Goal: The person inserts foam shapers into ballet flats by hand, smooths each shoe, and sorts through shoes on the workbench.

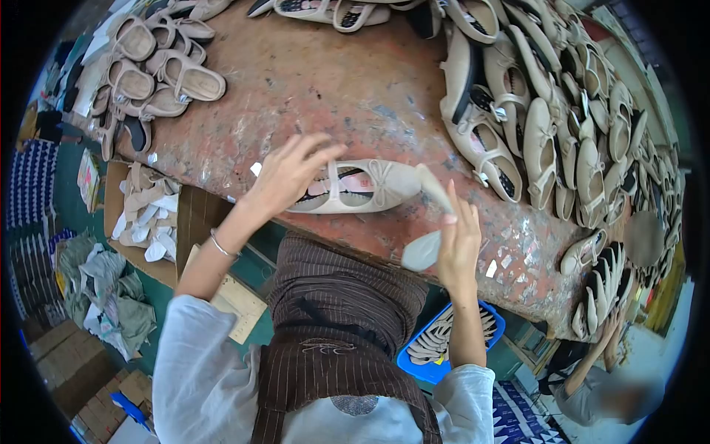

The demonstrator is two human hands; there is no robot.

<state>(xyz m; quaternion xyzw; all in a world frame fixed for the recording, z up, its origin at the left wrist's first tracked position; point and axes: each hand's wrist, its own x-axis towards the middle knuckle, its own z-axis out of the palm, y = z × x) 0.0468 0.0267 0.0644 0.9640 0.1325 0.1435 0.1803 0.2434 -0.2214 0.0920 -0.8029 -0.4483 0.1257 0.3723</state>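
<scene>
Apron foremost; left hand hangs loosely spread by a soft-looking shoe, best held heelward; right hand seemingly pinches a strip.

Both forearms stretch forward, left hand loosely bent, right hand pinching thumb towards forefinger.

Left grip covers part of a beige shoe.
</scene>
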